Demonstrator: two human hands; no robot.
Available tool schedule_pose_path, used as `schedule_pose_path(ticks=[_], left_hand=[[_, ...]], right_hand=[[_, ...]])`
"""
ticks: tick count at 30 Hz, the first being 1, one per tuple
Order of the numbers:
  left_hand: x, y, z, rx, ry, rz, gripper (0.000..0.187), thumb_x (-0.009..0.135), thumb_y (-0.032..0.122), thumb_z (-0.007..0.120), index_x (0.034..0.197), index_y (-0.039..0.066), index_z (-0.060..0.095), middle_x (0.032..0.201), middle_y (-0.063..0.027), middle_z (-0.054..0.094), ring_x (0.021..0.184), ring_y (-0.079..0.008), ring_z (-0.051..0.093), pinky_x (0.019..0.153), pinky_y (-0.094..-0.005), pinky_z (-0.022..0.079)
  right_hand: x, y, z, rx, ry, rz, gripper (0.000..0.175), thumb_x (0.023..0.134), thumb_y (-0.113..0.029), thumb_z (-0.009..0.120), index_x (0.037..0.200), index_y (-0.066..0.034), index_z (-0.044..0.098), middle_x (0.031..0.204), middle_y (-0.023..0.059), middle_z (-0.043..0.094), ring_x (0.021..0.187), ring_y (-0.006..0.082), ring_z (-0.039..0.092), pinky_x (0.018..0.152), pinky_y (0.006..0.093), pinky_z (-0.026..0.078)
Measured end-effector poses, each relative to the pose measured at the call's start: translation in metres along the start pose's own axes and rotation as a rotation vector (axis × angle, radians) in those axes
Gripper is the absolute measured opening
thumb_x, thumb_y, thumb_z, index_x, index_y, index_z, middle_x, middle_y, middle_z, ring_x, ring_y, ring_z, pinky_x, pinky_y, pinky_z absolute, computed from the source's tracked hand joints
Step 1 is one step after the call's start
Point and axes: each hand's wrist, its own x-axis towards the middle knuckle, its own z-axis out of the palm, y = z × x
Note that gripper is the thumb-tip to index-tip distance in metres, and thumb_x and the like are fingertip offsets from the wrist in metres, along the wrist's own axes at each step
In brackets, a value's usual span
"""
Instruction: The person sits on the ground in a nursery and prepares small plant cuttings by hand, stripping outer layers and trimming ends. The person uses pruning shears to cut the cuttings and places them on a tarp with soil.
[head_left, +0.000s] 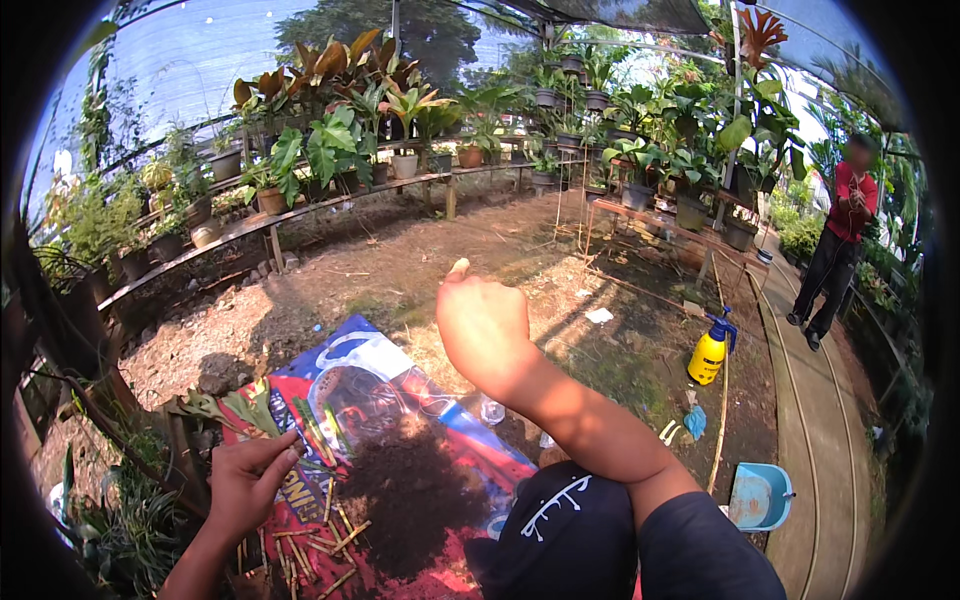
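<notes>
My left hand (251, 480) hovers at the left side of a printed plastic banner (457, 559) laid on the ground, thumb and forefinger close together. Its fingertips are beside several green stem pieces (315, 427); whether they grip one is unclear. Below lie several cut yellowish stem segments (300, 555), scattered over the red part of the banner. A heap of dark soil (409, 495) covers the banner's middle. My right hand (484, 322) is raised above the ground beyond the banner, fingers curled and one digit sticking out; its palm side is hidden. Long green leaves (251, 409) rest at the banner's left edge.
A yellow pressure sprayer (707, 356) and a blue plastic container (761, 496) stand at right, near a concrete path (810, 450). Another person (847, 225) stands there. Potted plants line a wooden bench (330, 201) and a metal table (675, 221). A clear plastic cup (493, 411) lies beside the banner.
</notes>
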Motion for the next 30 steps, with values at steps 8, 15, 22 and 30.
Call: schedule_pose_path(ticks=[8, 15, 22, 30], left_hand=[[-0.001, -0.003, -0.004, -0.008, -0.009, 0.011, 0.027, 0.095, 0.007, 0.077, 0.121, 0.001, 0.078, 0.086, -0.0148, 0.078, 0.071, -0.0128, 0.07, 0.069, -0.0286, 0.054], [0.0, -0.002, -0.001, -0.034, 0.02, 0.045, 0.028, 0.094, 0.008, 0.078, 0.121, 0.002, 0.078, 0.082, -0.0143, 0.077, 0.068, -0.0109, 0.067, 0.066, -0.0278, 0.052], [-0.002, -0.006, -0.003, 0.039, 0.007, 0.04, 0.026, 0.094, 0.007, 0.078, 0.119, 0.0, 0.079, 0.081, -0.0109, 0.078, 0.069, -0.0086, 0.068, 0.066, -0.0264, 0.053], [0.007, 0.007, 0.005, -0.023, 0.024, 0.026, 0.027, 0.096, 0.01, 0.078, 0.121, 0.001, 0.078, 0.082, -0.0137, 0.077, 0.065, -0.0117, 0.067, 0.063, -0.0283, 0.052]], right_hand=[[-0.003, -0.012, 0.007, -0.012, 0.013, 0.025, 0.075, 0.089, -0.032, 0.074, 0.151, 0.0022, 0.051, 0.135, 0.0244, 0.062, 0.115, 0.0373, 0.065, 0.092, 0.0522, 0.052], [-0.002, -0.026, -0.023, 0.029, -0.204, -0.049, 0.083, 0.097, -0.053, 0.067, 0.161, -0.0069, 0.041, 0.166, 0.031, 0.031, 0.151, 0.0562, 0.031, 0.118, 0.0757, 0.026], [-0.008, -0.015, -0.071, 0.331, -0.304, -0.307, 0.087, 0.098, -0.053, 0.065, 0.163, -0.0027, 0.035, 0.166, 0.0336, 0.031, 0.154, 0.0608, 0.021, 0.123, 0.0754, 0.014], [0.012, -0.024, -0.027, 0.889, -0.467, -0.549, 0.109, 0.098, -0.061, 0.067, 0.165, 0.0079, 0.016, 0.163, 0.0369, 0.032, 0.151, 0.045, 0.04, 0.123, 0.0474, 0.035]])
